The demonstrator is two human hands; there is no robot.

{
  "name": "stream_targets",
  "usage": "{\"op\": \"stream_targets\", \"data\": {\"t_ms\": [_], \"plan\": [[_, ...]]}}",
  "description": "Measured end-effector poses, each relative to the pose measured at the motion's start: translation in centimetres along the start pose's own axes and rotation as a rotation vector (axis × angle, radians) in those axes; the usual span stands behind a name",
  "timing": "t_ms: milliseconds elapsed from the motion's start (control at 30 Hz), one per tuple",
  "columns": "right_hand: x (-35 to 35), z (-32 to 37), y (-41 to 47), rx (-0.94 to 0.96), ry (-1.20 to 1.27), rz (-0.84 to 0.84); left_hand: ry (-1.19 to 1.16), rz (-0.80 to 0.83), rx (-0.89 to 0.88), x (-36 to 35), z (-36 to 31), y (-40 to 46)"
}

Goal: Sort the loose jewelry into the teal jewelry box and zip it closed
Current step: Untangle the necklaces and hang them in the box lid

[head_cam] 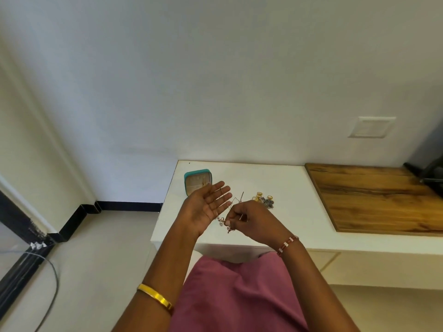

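My left hand (pixel 206 205) is flat, palm up, fingers straight, w/ a thin chain necklace (pixel 225 212) draped across it. Right hand (pixel 249 220) pinches the chain's lower end just beside it, both above the white counter (pixel 287 212). Teal jewelry box (pixel 198 180) sits open behind left hand; loose rings & earrings (pixel 263 199) lie to the right

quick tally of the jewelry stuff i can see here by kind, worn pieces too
teal jewelry box: 1
thin chain draped over the left hand, pinched by the right hand: 1
pile of loose pieces, too small to count singly: 1
gold bangle: 1
beaded bracelet: 1
total: 5
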State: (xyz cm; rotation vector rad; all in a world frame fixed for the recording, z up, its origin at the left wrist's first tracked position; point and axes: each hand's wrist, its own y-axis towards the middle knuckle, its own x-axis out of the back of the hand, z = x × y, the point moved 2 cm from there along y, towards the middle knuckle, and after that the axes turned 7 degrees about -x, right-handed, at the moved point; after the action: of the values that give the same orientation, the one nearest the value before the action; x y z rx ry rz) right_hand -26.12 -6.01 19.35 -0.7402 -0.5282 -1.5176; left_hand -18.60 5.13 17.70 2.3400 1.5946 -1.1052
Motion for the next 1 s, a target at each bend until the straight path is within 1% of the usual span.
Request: {"op": "stream_targets", "data": {"t_ms": [200,367,467,567,667,833,867,1000], "plan": [[-0.9,-1.1,-0.2,-0.037,-0.139,-0.02,-0.161,-0.003,-0.044,0.0,-0.8,-0.2],[-1.6,-2.0,-0.2,-0.067,-0.128,0.031,-0.188,0.036,-0.073,0.2,-0.9,-0.3],[-1.0,-1.9,-0.5,-0.058,0.061,-0.005,-0.157,0.087,-0.072,0.2,-0.5,-0.6],[0.4,-1.6,-0.7,-0.066,0.33,-0.184,-0.117,0.141,-0.043,0.0,0.1,-0.9],[1.0,-1.4,-0.6,-0.094,0.464,-0.327,-0.066,0.173,-0.036,-0.2,0.7,-1.1],[1.3,-1.0,-0.6,-0.127,0.4,-0.545,0.012,0.188,-0.039,-0.9,1.4,-1.5],[1.3,-1.0,-0.6,-0.139,0.372,-0.558,0.027,0.183,-0.042,-1.0,1.6,-1.5],[0.9,-0.8,-0.6,-0.171,0.162,-0.497,0.072,0.179,-0.045,-1.6,2.1,-1.8]]}}
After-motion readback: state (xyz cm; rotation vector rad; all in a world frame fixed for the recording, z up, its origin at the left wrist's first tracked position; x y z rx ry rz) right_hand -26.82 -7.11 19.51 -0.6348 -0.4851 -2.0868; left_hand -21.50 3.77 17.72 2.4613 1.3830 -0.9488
